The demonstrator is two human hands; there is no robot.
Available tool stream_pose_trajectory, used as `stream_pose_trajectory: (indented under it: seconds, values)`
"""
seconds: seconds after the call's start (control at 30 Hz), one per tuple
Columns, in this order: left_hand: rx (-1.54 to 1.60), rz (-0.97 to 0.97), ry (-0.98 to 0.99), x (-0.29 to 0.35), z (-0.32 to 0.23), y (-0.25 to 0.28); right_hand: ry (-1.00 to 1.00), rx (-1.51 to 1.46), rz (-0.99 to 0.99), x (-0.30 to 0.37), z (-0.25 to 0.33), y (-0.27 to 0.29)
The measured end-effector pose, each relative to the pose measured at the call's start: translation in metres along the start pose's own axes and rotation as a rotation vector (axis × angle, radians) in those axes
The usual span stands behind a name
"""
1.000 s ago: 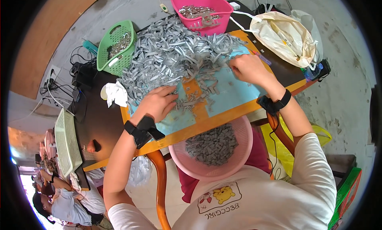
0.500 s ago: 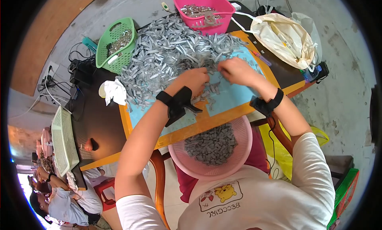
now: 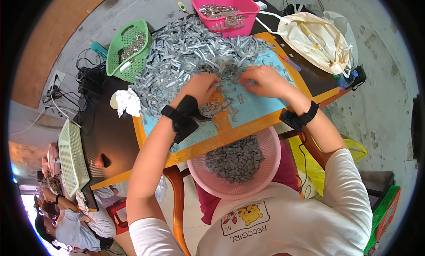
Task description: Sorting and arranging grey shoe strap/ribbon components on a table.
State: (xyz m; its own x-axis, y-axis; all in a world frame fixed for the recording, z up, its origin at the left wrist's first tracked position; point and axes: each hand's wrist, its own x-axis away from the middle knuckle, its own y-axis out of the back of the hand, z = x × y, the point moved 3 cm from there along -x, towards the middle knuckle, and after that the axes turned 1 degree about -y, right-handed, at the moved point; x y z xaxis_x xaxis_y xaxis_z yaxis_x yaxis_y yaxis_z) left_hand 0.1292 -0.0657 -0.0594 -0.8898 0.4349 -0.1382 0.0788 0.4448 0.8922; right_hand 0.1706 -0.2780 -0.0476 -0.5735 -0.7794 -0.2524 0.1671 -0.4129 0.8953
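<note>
A heap of grey, shiny strips [image 3: 177, 56] covers most of the blue work surface [image 3: 261, 103], which has orange tape along its edges. At the heap's near edge is my left hand [image 3: 201, 87], its fingers curled together; what they hold, if anything, is hidden. Across a small gap, my right hand [image 3: 265, 81] hovers over the bare blue patch near the strips. Its thumb and bent fingers are apart, with nothing visible between them. Small loose grey pieces [image 3: 228, 106] lie between and below my hands. A pink basin [image 3: 195, 178] on my lap holds many short grey pieces [image 3: 237, 160].
Behind the heap stand a green basket [image 3: 116, 56] and a pink basket [image 3: 248, 7], both with shiny metal parts. A cream bag [image 3: 305, 39] sits at the far right, a crumpled white tissue [image 3: 127, 102] at the left. Another person [image 3: 73, 229] sits at far left.
My left hand has moved slightly left, widening the gap between my hands and uncovering more loose pieces. My right hand's thumb and fingers have spread apart.
</note>
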Motion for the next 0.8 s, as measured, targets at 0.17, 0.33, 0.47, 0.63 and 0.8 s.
stream_pose_trajectory:
  seconds: [0.17,0.33,0.47,0.63,0.8]
  values:
    - [0.192,-0.032,0.205,0.009,0.002,0.025,-0.011,-0.178,0.194,0.004,0.016,-0.024]
    - [0.481,-0.040,0.259,0.024,0.022,0.023,-0.042,-0.490,0.169,0.003,0.002,-0.029]
    - [1.179,-0.144,0.520,0.036,0.029,0.022,-0.541,-1.234,0.168,0.003,-0.010,-0.029]
    - [1.548,-0.256,0.601,0.048,0.036,0.025,-0.113,-0.537,0.047,-0.007,0.019,-0.032]
    - [1.617,-0.307,0.605,0.049,0.032,0.022,-0.031,-0.272,0.033,-0.008,0.017,-0.049]
